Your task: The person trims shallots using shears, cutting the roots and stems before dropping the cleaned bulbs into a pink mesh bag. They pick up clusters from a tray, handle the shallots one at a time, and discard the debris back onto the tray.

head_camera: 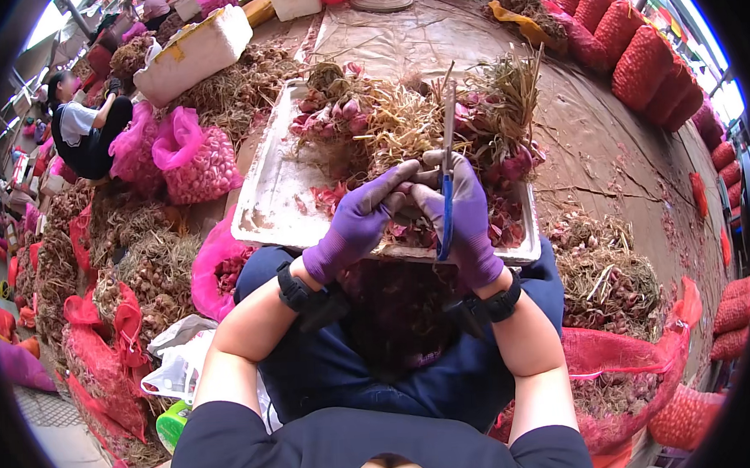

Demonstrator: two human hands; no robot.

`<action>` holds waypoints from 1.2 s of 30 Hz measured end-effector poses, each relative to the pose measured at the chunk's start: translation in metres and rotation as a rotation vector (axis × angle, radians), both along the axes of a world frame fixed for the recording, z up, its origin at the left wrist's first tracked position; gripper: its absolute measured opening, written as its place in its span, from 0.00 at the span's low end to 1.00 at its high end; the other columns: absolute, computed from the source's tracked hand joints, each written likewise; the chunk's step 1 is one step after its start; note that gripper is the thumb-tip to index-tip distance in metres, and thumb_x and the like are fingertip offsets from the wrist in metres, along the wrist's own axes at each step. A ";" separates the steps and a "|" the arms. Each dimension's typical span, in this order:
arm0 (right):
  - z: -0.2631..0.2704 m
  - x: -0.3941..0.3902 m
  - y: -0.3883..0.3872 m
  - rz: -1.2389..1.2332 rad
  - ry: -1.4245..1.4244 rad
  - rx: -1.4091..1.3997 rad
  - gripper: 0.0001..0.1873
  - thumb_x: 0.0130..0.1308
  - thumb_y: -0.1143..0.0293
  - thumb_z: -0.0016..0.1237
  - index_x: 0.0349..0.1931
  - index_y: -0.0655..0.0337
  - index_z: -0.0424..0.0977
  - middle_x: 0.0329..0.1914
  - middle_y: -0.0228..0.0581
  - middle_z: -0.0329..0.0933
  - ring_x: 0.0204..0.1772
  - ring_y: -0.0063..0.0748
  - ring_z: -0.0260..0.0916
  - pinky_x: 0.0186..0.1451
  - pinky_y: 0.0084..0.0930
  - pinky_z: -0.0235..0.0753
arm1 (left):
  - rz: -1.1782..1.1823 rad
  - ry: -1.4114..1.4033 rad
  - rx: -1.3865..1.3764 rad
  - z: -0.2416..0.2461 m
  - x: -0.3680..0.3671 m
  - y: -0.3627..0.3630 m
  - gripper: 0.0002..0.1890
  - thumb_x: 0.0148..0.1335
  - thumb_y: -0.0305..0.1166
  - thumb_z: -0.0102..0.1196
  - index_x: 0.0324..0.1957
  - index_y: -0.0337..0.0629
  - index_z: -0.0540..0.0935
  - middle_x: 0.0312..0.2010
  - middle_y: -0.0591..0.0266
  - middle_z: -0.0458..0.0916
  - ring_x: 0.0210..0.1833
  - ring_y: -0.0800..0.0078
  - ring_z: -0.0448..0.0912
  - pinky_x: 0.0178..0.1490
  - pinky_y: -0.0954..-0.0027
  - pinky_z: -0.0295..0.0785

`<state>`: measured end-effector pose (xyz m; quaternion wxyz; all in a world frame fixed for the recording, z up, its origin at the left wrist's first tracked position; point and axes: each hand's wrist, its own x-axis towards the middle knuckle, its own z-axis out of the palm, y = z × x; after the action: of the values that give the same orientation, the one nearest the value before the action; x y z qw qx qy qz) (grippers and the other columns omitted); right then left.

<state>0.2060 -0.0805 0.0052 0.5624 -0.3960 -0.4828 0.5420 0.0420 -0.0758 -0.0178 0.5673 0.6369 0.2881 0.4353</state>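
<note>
A white foam tray (266, 195) rests across my knees, with bunches of shallots (344, 113) and their dried stalks (404, 116) at its far side. My left hand (358, 216), in a purple glove with greyed fingers, pinches a small pinkish bulb (403, 187), mostly hidden by the fingertips. Blue-handled scissors (447, 215) are held in my gloved right hand (471, 214), blades pointing up and away from me. The right fingertips meet the left ones over the tray. Loose red skins (506, 225) lie beneath and beside the hands.
Pink net bags (199, 163) and a tilted foam box (194, 57) stand left, near a seated person (88, 127). An open pink bag (210, 266) touches my left side. More shallots (606, 274) and a red net bag (619, 355) lie right. Full red sacks (647, 65) line the far right.
</note>
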 end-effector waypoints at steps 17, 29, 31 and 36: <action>-0.006 0.002 0.000 -0.205 -0.331 0.450 0.19 0.62 0.81 0.53 0.53 0.66 0.65 0.38 0.39 0.81 0.39 0.22 0.78 0.43 0.20 0.77 | -0.101 -0.129 -0.406 0.019 -0.019 0.012 0.21 0.71 0.34 0.50 0.62 0.35 0.70 0.49 0.60 0.80 0.50 0.70 0.80 0.53 0.69 0.77; 0.000 0.005 -0.001 -0.136 -0.487 0.336 0.18 0.57 0.76 0.59 0.48 0.63 0.71 0.30 0.33 0.79 0.32 0.18 0.75 0.38 0.21 0.76 | -0.068 -0.144 -0.365 0.015 -0.021 0.008 0.18 0.70 0.31 0.53 0.58 0.34 0.75 0.49 0.62 0.81 0.51 0.78 0.79 0.56 0.75 0.74; 0.003 0.005 -0.002 -0.150 -0.537 0.342 0.17 0.57 0.76 0.58 0.47 0.63 0.72 0.30 0.32 0.78 0.31 0.18 0.75 0.37 0.20 0.75 | -0.084 -0.153 -0.367 0.014 -0.021 0.007 0.18 0.70 0.30 0.52 0.59 0.34 0.74 0.49 0.62 0.80 0.52 0.78 0.78 0.57 0.75 0.73; 0.000 0.005 0.001 -0.112 -0.387 0.116 0.17 0.57 0.78 0.55 0.47 0.64 0.72 0.27 0.30 0.76 0.28 0.17 0.71 0.35 0.18 0.74 | -0.060 -0.039 -0.219 0.008 -0.019 0.011 0.19 0.69 0.26 0.52 0.60 0.33 0.72 0.49 0.62 0.80 0.54 0.78 0.77 0.60 0.74 0.72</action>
<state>0.2112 -0.0795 0.0050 0.5103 -0.4862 -0.5893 0.3950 0.0234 -0.0648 -0.0099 0.6520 0.5707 0.3035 0.3964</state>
